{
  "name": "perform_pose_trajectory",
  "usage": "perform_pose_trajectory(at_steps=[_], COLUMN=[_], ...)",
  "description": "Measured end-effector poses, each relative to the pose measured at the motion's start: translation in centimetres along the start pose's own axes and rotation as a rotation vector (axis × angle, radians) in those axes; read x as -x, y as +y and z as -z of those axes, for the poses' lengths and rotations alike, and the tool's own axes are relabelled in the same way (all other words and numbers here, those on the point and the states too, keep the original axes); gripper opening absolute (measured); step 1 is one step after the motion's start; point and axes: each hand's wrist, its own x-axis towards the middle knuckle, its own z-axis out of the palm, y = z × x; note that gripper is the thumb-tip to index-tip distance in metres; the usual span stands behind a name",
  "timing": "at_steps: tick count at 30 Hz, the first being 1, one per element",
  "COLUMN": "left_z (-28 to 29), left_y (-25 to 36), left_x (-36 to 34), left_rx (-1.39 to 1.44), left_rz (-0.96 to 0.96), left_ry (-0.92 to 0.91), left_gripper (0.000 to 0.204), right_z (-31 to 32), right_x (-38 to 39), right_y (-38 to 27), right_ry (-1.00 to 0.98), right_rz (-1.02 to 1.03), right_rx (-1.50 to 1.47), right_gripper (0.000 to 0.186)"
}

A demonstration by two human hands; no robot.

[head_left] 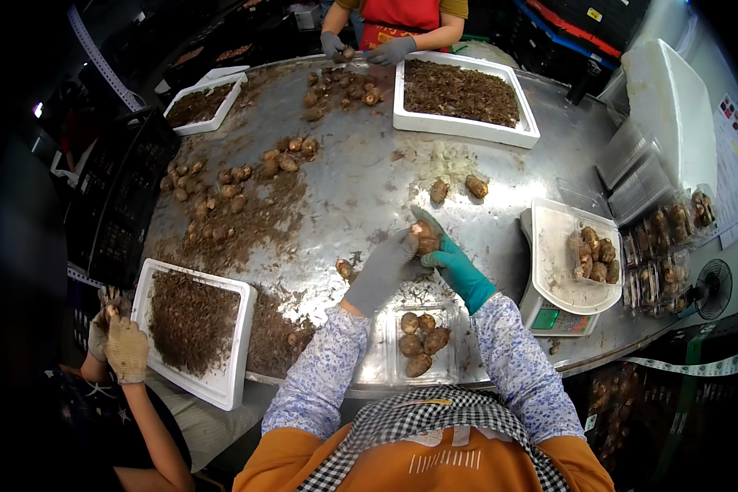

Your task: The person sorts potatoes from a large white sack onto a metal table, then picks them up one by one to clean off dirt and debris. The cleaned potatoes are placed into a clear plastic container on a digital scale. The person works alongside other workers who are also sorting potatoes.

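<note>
Scuffed metal makes up the counter point(361, 168), which is smeared with dirt toward its left side. At the far left stands a black crate point(123, 197), with a small white tray point(213, 125) of soil just beside it at the back. A co-worker's gloved hands point(129, 348) are at the lower left, near a larger tray point(239, 353) of soil. Loose tubers point(230, 190) lie scattered in dirt beyond it, and a second heap point(348, 88) sits at the back. Behind that heap, a person in a red apron point(389, 15) works in grey gloves point(391, 51).

At the middle, the left hand point(381, 272), gloved in grey, and the right hand point(457, 269), in teal, close together around one tuber point(424, 238), raised over the counter. Nearer the body, a clear box point(394, 365) holds five tubers. Two loose ones point(476, 187) lie beyond the hands, before a big tray point(467, 129) of soil.

On the right, a scale point(543, 283) carries another filled box point(596, 256). Next come clear containers point(635, 168), packed boxes point(660, 234), white foam point(668, 115) and a black fan point(713, 289).
</note>
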Motion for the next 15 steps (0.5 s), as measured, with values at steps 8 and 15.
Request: perform_pose_trajectory(at_steps=[8, 15], left_z=[0.9, -0.3], left_y=[-3.5, -2.5], left_x=[-0.7, 0.5], left_rx=[0.370, 0.425], left_rz=[-0.199, -0.324], left_ry=[0.008, 0.003], left_gripper=[0.043, 0.042], right_z=[-3.7, -3.1], right_x=[0.6, -1.1], right_y=[-1.4, -0.6], right_ry=[0.332, 0.732], right_rz=[0.486, 0.261], right_rx=[0.895, 0.469], right_gripper=[0.044, 0.016])
